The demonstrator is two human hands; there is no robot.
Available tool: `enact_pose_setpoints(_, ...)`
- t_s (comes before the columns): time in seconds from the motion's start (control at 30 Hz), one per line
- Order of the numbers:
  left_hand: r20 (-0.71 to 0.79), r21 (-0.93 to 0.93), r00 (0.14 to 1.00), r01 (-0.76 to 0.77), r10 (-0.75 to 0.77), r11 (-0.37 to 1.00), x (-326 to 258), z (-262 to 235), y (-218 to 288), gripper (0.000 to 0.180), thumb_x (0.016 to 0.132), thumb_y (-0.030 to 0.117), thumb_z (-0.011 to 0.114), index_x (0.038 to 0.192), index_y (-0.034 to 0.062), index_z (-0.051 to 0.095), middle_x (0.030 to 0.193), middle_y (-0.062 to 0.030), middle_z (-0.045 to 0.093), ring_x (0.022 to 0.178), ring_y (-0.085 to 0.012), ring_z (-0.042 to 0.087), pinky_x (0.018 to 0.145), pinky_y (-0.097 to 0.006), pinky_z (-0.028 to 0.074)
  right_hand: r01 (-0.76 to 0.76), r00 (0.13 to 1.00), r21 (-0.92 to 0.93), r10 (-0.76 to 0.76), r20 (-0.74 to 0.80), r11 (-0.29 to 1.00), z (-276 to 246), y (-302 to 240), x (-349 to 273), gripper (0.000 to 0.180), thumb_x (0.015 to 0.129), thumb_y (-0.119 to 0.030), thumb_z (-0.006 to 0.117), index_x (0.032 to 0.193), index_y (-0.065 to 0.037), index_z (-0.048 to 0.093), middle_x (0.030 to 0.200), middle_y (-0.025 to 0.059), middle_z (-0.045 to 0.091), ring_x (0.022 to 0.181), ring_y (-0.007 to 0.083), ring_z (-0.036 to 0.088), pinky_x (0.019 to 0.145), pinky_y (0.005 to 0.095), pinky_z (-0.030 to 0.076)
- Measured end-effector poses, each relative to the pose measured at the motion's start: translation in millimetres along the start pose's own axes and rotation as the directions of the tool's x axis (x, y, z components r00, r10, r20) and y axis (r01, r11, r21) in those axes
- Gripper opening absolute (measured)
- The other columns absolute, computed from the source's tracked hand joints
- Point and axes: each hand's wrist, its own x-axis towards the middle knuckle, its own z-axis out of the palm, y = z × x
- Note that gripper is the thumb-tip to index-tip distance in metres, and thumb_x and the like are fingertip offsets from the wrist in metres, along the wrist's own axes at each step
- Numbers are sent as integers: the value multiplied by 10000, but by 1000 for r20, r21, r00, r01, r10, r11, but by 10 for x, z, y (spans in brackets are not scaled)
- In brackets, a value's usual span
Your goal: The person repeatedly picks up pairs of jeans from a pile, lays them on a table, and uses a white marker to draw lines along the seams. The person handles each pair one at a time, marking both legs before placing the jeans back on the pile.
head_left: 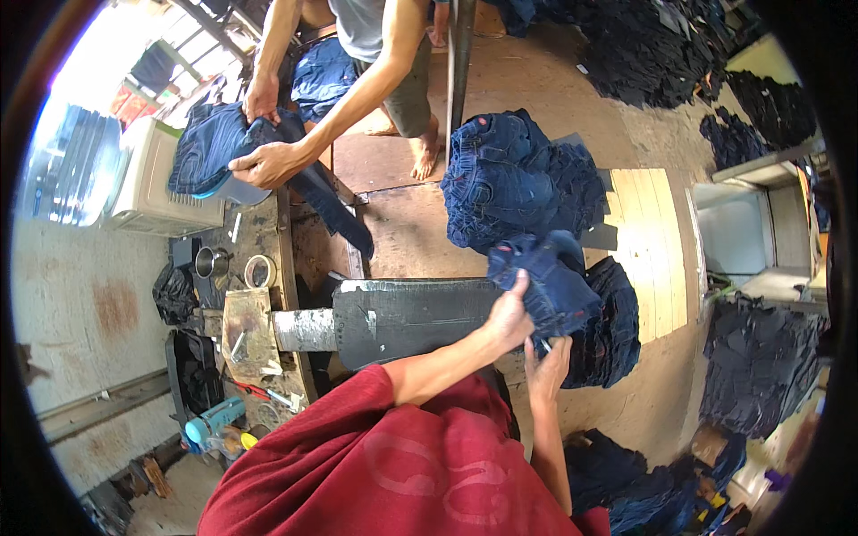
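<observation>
progress: we judge the handling of denim to be partway. a tall denim stack [509, 192] and a shorter denim stack [617, 326] already stand on the floor [402, 228]; the denim piece [554, 281] in hand is not yet set down on either. a loose denim heap [608, 469] lies at lower right; whether it belongs to what is left, we cannot tell.

position: the piece is held up in front of the body, in view between the two stacks, just past the right end of the black bench [411, 313]. it is bunched and slightly blurred; we read its long axis as slanting from upper left to lower right, lower end toward the shorter stack. which end is the waist, we cannot tell.

fingers: left hand [511, 317] clamped on the piece, thumb on top, other fingers hidden. right hand [548, 364] at its near edge, thumb and fingers apart; whether they pinch cloth, we cannot tell.
</observation>
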Motion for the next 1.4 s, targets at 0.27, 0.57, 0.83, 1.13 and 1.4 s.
enact_pose_setpoints(0.27,-302,272,915,-185,267,944,-1015,-462,1195,531,1176,436,467,1518,41,561,1509,-130,649,1391,-292,623,1238,-503,458,142,790,198,-231,567,970,53,-1043,-124,190,875,-192,717,912,-42,608,892,188,695,788,428,728,686,548,591)
enact_pose_setpoints(0.57,-435,370,878,-27,199,929,-2048,-1107,1337,608,1081,528,637,1415,20,664,1378,-147,723,1244,-324,707,1138,-483,545,-136,636,577,-376,674,805,165,-1890,-136,271,984,-265,753,901,-38,631,764,209,706,704,441,702,655,527,550)
enact_pose_setpoints(0.83,-416,881,907,384,-69,-277,-3141,-1008,2115,551,1008,408,786,1437,74,697,1395,-127,744,1320,-293,660,1183,-417,453,-729,600,565,758,256,387,-83,-215,-60,401,1031,-449,781,962,-81,637,857,44,708,725,102,651,618,264,551)
enact_pose_setpoints(1.13,-608,208,576,780,546,-591,-3385,-471,2703,766,791,549,935,1246,-33,731,1139,-214,790,1052,-332,778,909,-459,597,-705,270,694,850,452,-145,583,977,419,566,901,-167,912,1370,-68,611,1190,49,705,1053,205,689,838,478,574)
enact_pose_setpoints(1.4,-271,854,959,279,81,-439,-568,15,2289,1178,970,854,526,1731,8,220,1766,-268,293,1654,-369,273,1346,-436,221,-623,251,726,804,539,-292,779,1424,547,121,1038,-31,685,1140,-96,677,1201,72,703,1139,238,662,1046,431,540)
